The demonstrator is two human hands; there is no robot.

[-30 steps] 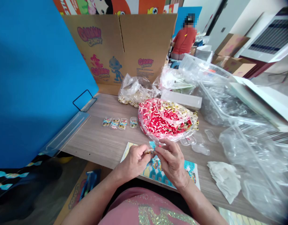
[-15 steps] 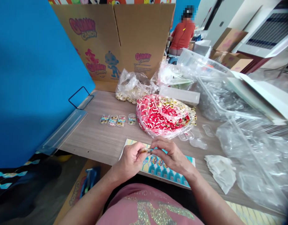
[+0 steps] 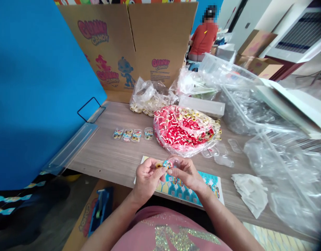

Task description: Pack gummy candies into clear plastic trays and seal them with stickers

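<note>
Just below the frame's centre, your left hand (image 3: 147,177) and right hand (image 3: 186,175) pinch one small labelled pack (image 3: 167,164) between thumbs and fingers, above one sticker sheet (image 3: 176,192). Four similar packs (image 3: 127,135) line up left of centre; one candy bag (image 3: 182,130) sits mid-frame.

— Looking at the wood-grain table (image 3: 110,153); carrying what?
— Bears four small labelled packs (image 3: 136,135) in a row, with a wider gap before the last; holds a bulging candy bag (image 3: 184,131) just right of them, with a long white box (image 3: 202,107) behind.
— And nearer the front?
— Supports a flat label sheet (image 3: 180,191); has loose clear cases (image 3: 224,160) behind its right end, plus a crumpled white cloth or tissue (image 3: 250,193) farther right.
</note>
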